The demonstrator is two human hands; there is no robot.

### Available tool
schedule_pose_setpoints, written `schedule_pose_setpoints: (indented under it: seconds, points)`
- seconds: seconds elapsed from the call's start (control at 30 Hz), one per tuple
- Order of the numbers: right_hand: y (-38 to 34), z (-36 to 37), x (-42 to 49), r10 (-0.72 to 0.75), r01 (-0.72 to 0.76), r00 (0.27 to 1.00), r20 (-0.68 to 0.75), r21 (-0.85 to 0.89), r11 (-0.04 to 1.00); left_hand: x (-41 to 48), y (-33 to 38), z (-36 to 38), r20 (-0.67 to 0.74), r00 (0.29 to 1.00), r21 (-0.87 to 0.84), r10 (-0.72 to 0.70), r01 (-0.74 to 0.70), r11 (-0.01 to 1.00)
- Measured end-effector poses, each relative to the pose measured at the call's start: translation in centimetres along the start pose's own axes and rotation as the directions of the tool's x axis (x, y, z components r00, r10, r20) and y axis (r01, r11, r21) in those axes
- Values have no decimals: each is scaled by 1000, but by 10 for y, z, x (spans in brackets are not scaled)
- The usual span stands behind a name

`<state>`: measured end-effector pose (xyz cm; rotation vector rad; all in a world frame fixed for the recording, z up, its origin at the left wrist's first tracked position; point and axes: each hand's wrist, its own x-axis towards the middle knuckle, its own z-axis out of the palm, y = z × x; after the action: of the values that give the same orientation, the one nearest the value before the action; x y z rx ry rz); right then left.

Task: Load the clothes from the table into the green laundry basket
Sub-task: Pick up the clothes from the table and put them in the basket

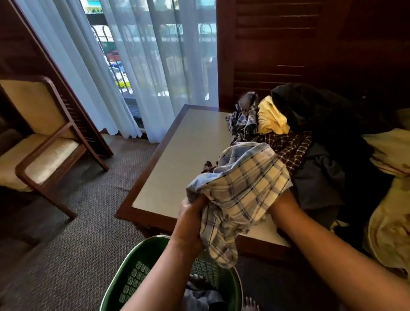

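A cream and blue checked cloth [246, 189] is bunched between both my hands above the table's near edge, one end hanging over the green laundry basket [132, 275]. My left hand [192, 221] grips its left side. My right hand [281, 200] holds its right side, mostly hidden under the fabric. The basket stands on the carpet below my arms with some bluish clothes [199, 302] inside. On the table [175, 163] a pile remains: a dark checked garment [290, 148], a blue plaid garment [244, 119], a yellow garment [270, 117] and dark clothes [320, 120].
A wooden armchair [39, 145] with cream cushions stands at the left on the patterned carpet. Sheer curtains [146, 61] cover a balcony door behind the table. Cream bedding [405, 187] lies at the right. A bare foot [250, 307] shows beside the basket.
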<state>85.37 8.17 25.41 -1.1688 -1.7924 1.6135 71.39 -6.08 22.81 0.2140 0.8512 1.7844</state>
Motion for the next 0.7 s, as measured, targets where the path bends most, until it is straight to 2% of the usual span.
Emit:
schedule_pose_setpoints:
  seconds: [0.03, 0.07, 0.13, 0.2, 0.3, 0.47, 0.57, 0.67, 0.7]
  points:
    - [-8, -3, 11, -70, 70, 997, -25, -27, 997, 11, 2, 0, -6, 1000, 21, 20, -19, 1000]
    - [-9, -8, 29, -146, 144, 989, -39, -35, 989, 20, 8, 5, -70, 996, 58, 58, -54, 997]
    - [-13, -18, 66, -164, 163, 986, -33, -42, 986, 48, 16, 10, -242, 962, 111, 129, -105, 988]
    - [-17, -26, 100, -155, 154, 988, -28, -37, 987, 74, 21, 14, -355, 919, 112, 169, -138, 984]
    - [-32, -29, 156, -209, 201, 977, -42, -144, 969, 112, 30, 22, -487, 856, 73, 172, -156, 985]
    - [-45, -7, 267, -236, 233, 971, 46, -424, 875, 164, 38, 19, -629, 752, 104, 197, -170, 980]
    - [-44, 1, 319, -165, 192, 981, 98, -459, 868, 192, 38, 3, -671, 705, 146, 232, -181, 973]
    - [-24, 5, 349, 53, -6, 991, 126, -352, 936, 208, 36, -10, -694, 674, 197, 252, -159, 967]
    - [-9, 7, 357, 80, -32, 989, 122, -359, 933, 211, 35, -13, -707, 664, 198, 245, -147, 969]
